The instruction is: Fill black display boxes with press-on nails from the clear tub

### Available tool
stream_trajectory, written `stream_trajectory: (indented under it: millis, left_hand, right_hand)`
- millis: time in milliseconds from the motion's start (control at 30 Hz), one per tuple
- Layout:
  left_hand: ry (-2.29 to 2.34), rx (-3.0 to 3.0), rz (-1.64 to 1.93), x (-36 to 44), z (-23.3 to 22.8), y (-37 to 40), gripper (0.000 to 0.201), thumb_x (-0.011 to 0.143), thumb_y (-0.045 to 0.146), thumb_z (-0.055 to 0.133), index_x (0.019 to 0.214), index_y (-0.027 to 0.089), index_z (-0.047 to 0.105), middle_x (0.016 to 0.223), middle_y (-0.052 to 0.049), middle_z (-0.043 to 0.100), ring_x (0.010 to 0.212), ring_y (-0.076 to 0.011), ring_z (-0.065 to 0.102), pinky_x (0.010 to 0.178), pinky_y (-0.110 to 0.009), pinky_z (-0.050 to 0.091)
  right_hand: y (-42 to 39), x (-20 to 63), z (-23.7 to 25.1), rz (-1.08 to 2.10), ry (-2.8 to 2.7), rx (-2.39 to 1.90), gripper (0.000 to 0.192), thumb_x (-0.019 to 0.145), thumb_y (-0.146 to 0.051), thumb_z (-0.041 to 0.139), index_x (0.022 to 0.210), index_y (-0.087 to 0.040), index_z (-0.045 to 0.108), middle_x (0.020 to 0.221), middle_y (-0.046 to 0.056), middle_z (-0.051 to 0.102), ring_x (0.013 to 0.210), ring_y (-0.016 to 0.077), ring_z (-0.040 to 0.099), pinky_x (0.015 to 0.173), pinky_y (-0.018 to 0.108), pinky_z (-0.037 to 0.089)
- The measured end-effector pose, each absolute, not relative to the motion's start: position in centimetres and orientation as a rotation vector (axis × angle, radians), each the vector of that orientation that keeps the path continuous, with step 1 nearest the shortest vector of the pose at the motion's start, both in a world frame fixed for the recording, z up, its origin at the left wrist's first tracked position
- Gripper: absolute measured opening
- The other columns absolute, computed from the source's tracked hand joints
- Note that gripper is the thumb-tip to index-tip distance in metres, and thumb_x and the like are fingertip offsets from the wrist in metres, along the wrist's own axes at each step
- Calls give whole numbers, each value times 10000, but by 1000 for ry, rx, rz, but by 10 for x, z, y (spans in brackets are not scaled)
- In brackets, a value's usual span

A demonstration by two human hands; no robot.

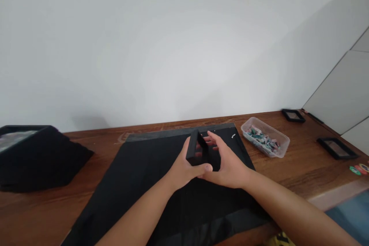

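Observation:
A small black rectangular frame [192, 150] is held tilted up above the black mat [138, 173]. My left hand [183, 169] grips its left side, the thumb stretched along the lower edge. My right hand [227, 163] curves round the right side, with fingertips behind the frame and the thumb near the left thumb. Through the frame's opening some fingers show. Parts of its right and lower edges are hidden by my hands.
Right of the mat stands a clear plastic tub [284, 144] of small torn scraps. Farther right lie two black frames, one at the back [293, 115] and one nearer [337, 148], and some coloured discs [360, 168]. A black-covered box [43, 157] stands at left. A white wall rises behind.

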State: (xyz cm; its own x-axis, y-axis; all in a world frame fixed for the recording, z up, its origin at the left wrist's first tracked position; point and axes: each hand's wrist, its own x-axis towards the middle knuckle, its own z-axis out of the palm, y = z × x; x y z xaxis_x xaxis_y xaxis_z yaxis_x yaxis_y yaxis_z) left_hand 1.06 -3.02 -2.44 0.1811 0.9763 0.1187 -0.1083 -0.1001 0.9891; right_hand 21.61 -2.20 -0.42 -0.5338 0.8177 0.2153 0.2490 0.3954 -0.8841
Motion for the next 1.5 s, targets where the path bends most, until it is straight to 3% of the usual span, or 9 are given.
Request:
stream_trajectory:
  millis: [167, 300, 600, 800, 933, 1033, 1200, 1500]
  left_hand:
    - [905, 1365, 1231, 17, -24, -33, 1034, 591, 622, 1086, 1439, 253, 623, 1442, -178, 748, 1423, -473, 681, 1232, -682, 527]
    - [857, 1374, 1204, 17, -23, -33, 1023, 616, 624, 1082, 1457, 265, 625, 1442, -170, 749, 1421, -472, 683, 1225, -697, 532]
    - [701, 1192, 1085, 5, -15, -31, 958, 676, 552, 1091, 1493, 260, 682, 1513, -186, 757, 1519, -479, 637, 1272, -654, 519]
    - [727, 1152, 1069, 6, -13, -32, 814, 761, 548, 1036, 1441, 261, 692, 1517, -176, 769, 1512, -456, 653, 1301, -661, 484]
    - [701, 1119, 1113, 8, -15, -33, 803, 804, 511, 997, 1495, 267, 669, 1557, -169, 750, 1528, -442, 640, 1324, -652, 457]
    - [713, 1063, 1139, 7, -14, -33, 752, 846, 572, 939, 1487, 274, 685, 1564, -164, 741, 1499, -454, 653, 1246, -648, 538]
    - [754, 1027, 1109, 6, -12, -33, 760, 839, 668, 910, 1453, 256, 734, 1462, -168, 789, 1424, -470, 695, 1116, -609, 639]
    - [714, 1113, 1145, 7, -3, -33, 773, 730, 575, 1033, 1382, 247, 779, 1477, -174, 796, 1446, -465, 688, 1255, -641, 528]
  right_hand:
    - [-15, 221, -6, 1106, -2061, -832, 1373, 734, -547, 1055, 1826, -252, 278, 1794, 255, 457, 1660, 450, 484, 1380, 719, 372]
    - [-8, 225, -9, 1132, -2066, -827, 1436, 657, -562, 1096, 1819, -276, 301, 1766, 240, 493, 1624, 447, 520, 1376, 721, 372]
    - [-13, 222, -3, 1216, -1914, -841, 1209, 744, -532, 1041, 1731, -285, 387, 1705, 190, 557, 1596, 400, 548, 1382, 675, 386]
    - [-10, 216, -1, 1335, -1770, -851, 1108, 672, -533, 1104, 1584, -303, 519, 1575, 151, 676, 1487, 375, 648, 1342, 658, 447]
    - [-9, 216, -4, 1371, -1727, -861, 1225, 643, -574, 1112, 1641, -306, 454, 1595, 169, 646, 1511, 371, 629, 1345, 652, 438]
    - [-9, 217, -6, 1402, -1730, -841, 1349, 630, -588, 1115, 1725, -333, 370, 1686, 179, 573, 1596, 382, 558, 1374, 659, 393]
    - [-10, 218, -6, 1357, -1771, -857, 1376, 638, -563, 1117, 1766, -323, 366, 1717, 195, 552, 1617, 399, 533, 1370, 663, 391]
    - [-6, 221, -6, 1363, -1850, -775, 1419, 562, -565, 1151, 1747, -337, 405, 1660, 171, 589, 1592, 407, 533, 1340, 663, 414]
